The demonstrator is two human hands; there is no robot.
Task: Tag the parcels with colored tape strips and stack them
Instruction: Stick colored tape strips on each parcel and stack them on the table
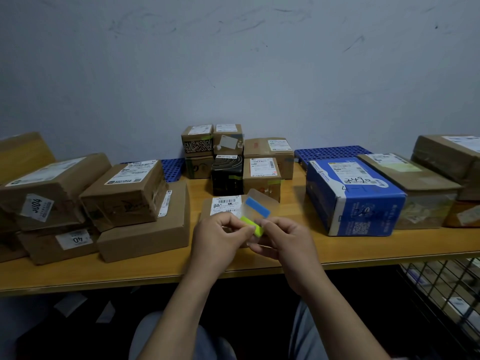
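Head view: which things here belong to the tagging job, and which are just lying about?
In the job: left hand, right hand, clear backing sheet, yellow-green tape strip, blue tape strip, small brown cardboard parcel behind the hands.
Lying about: blue perforated plastic pallets, black wire mesh rack.

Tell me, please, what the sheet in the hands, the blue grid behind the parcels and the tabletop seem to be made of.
Sheet: probably thin clear plastic film, glossy; a parcel shows through it.
Blue grid: looks like moulded plastic, matte, with regular square holes.
Tabletop: seems wood or wood laminate, smooth, yellowish; no grain is clear enough to decide.
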